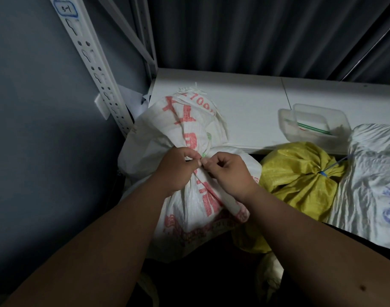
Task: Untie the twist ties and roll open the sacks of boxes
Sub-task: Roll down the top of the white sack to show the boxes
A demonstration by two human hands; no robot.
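Observation:
A white woven sack with red print (189,120) stands in front of me, its neck gathered and bound by a green twist tie (204,154). My left hand (177,167) and my right hand (228,171) meet at that neck, and the fingertips of both pinch the tie's ends. To the right lies a yellow sack (300,173) closed with a blue tie (323,172). Further right sits a white sack with blue print (375,173).
A white shelf board (245,100) runs behind the sacks. On it stands a clear plastic container (313,120) with green-striped items inside. A perforated white rack upright (94,69) rises at the left by a grey wall. The floor below is dark.

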